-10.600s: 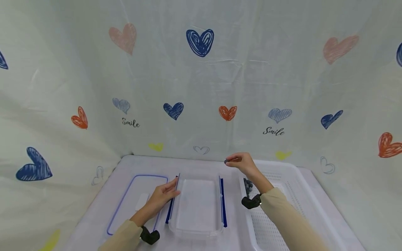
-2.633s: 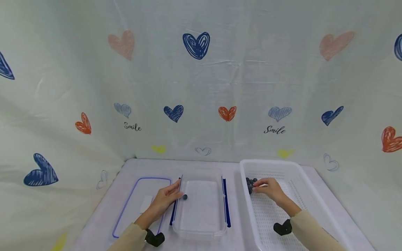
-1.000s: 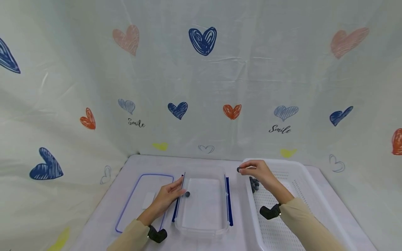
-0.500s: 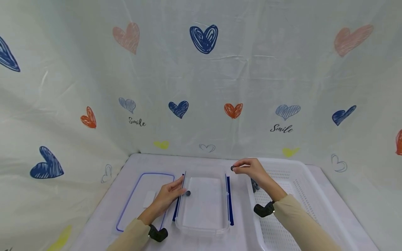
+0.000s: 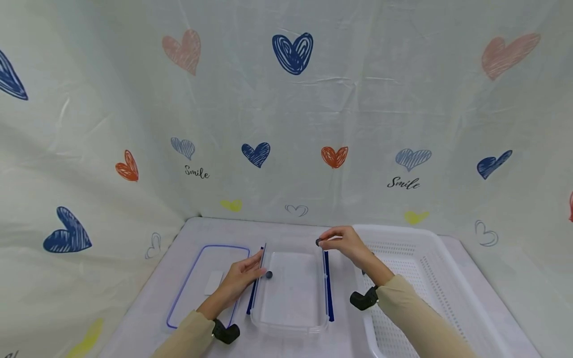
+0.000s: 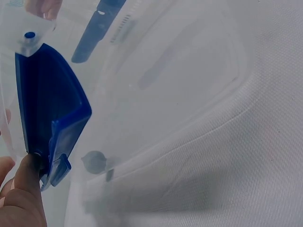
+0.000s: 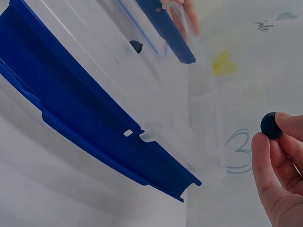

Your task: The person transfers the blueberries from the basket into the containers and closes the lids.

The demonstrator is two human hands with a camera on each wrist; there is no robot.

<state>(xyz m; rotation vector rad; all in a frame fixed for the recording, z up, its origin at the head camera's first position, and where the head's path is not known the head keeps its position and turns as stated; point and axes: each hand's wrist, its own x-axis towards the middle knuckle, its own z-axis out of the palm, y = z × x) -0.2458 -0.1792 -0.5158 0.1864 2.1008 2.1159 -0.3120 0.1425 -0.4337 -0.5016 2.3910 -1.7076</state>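
On the table a clear plastic container [image 5: 291,328] stands with no lid on, its blue side clasps [image 5: 329,293] folded outward. My left hand [image 5: 239,281] grips its left wall, thumb over the rim; in the left wrist view a fingertip touches a blue clasp [image 6: 52,104]. One blueberry [image 5: 269,274] lies inside, near that thumb. Between thumb and fingertips, my right hand [image 5: 346,243] pinches another blueberry [image 7: 271,126], over the container's far right corner.
A clear lid with a blue seal [image 5: 197,283] lies left of the container. To the right stands a white perforated basket [image 5: 371,330]; the right forearm hides most of the blueberries at its left side. A curtain printed with hearts [image 5: 293,124] hangs behind the table.
One blueberry has come to lie in the container since the earliest frame. Over the last second my right hand has carried another leftward from the basket; my left hand keeps its grip.
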